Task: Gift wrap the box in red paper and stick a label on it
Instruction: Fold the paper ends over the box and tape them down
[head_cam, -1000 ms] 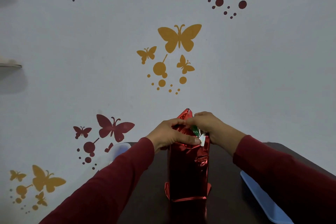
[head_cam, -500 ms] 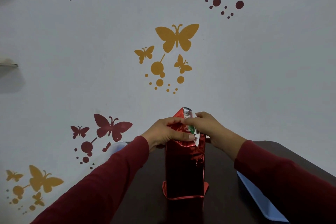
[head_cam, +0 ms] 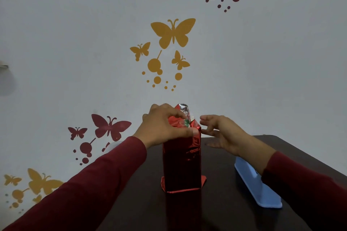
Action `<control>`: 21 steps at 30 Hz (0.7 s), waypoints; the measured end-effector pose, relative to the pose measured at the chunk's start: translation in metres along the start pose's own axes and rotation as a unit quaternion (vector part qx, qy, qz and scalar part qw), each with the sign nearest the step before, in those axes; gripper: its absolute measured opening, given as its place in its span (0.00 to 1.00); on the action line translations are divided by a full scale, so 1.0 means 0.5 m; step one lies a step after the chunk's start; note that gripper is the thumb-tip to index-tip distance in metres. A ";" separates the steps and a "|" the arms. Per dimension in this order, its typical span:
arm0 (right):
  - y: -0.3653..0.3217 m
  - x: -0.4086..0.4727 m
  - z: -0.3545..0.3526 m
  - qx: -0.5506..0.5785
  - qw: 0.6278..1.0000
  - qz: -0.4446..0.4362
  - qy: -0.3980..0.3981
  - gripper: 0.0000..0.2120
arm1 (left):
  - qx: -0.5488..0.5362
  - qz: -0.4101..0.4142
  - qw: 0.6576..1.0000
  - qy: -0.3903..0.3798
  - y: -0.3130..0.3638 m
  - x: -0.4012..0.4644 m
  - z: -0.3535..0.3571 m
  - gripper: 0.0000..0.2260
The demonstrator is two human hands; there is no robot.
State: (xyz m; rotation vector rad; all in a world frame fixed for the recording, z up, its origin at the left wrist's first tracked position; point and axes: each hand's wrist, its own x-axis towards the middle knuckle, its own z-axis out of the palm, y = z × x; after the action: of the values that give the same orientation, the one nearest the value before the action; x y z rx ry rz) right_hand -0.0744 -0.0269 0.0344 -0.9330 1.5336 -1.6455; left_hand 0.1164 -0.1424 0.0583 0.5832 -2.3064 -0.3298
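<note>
Box wrapped in shiny red foil paper [head_cam: 181,161] stands upright near the middle of the dark brown surface [head_cam: 231,215], a little toward its far edge; I read the long sides as already covered, with creased red flaps splayed out at the base; the top end is what is unfinished, since a silver-backed flap [head_cam: 183,109] of the paper sticks up above the folds and a scrap of green and white shows just under it, too small for me to say what it is. My left hand [head_cam: 163,127] lies over the top of the box, fingers curled round the gathered paper and thumb laid along the near top edge, pressing the folds down; my right hand [head_cam: 221,133] is just beside the box on the right, fingers spread and loose, holding nothing, and I cannot tell whether its fingertips touch the foil. A pale blue plastic tray [head_cam: 259,189] sits toward the right edge of the surface, partly under my right sleeve. My judgement: the wrapping is mostly done; closing and fixing the top flap remains, then the label, which I cannot pick out anywhere.
</note>
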 end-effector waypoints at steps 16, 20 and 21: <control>0.020 -0.002 0.028 -0.140 0.987 -0.069 -0.050 0.28 | -0.070 -0.054 0.996 0.021 0.055 0.042 -0.016 0.21; 0.020 -0.002 0.033 -0.148 0.985 -0.074 -0.048 0.27 | -0.074 -0.059 0.995 0.026 0.071 0.068 -0.022 0.21; 0.020 -0.003 0.033 -0.152 0.984 -0.076 -0.047 0.27 | -0.118 -0.057 0.989 0.067 0.078 0.073 -0.028 0.17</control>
State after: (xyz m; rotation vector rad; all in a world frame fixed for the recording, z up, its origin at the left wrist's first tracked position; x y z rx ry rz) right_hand -0.0592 -0.0344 0.0250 -1.2991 1.7124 -1.4683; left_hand 0.0909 -0.1276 0.1051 0.6002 -2.0725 -0.5914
